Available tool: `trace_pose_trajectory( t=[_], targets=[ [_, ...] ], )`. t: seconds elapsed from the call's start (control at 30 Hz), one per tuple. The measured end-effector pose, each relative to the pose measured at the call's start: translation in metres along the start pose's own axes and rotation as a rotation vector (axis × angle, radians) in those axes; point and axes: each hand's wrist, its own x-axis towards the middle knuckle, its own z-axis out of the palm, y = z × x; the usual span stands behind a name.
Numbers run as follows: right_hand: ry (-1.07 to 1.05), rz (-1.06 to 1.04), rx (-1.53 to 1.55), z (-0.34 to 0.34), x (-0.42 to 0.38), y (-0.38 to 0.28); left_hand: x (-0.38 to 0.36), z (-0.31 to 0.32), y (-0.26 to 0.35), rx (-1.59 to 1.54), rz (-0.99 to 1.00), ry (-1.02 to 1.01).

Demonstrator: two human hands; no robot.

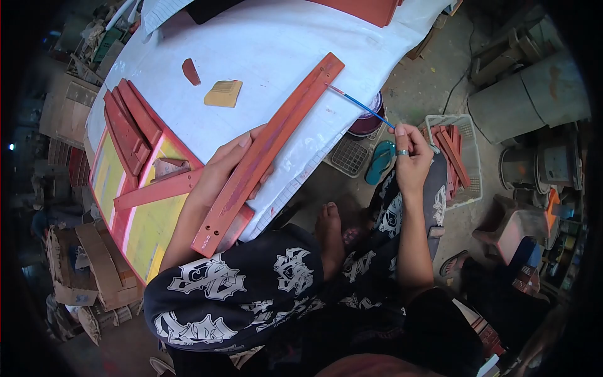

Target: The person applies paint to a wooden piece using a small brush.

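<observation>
A long reddish-brown wooden strip [270,147] slants over the white-covered table, with small holes near both ends. My left hand [235,157] is wrapped round its middle from the left side; some fingers are hidden beneath it. In my right hand [411,147], pinched between the fingertips, is a thin blue paintbrush [361,105]. The brush tip meets the strip's right edge near its upper end. Under the strip's lower end lies another red piece [235,229], partly covered.
Several red wooden pieces [129,129] lie at the table's left side. A folded tan sheet [223,93] and a small brown scrap [190,72] rest on the white cover [270,38]. Right of the table stand a paint bucket [369,119] and a crate [472,188] of red strips.
</observation>
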Motion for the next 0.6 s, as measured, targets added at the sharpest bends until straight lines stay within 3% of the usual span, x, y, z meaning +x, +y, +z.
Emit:
trace_pose_trajectory(
  t=[0.6],
  targets=[
    [0.093, -0.01, 0.095, -0.014, 0.009, 0.021, 0.0, -0.003, -0.002, -0.003, 0.043, -0.036]
  ],
)
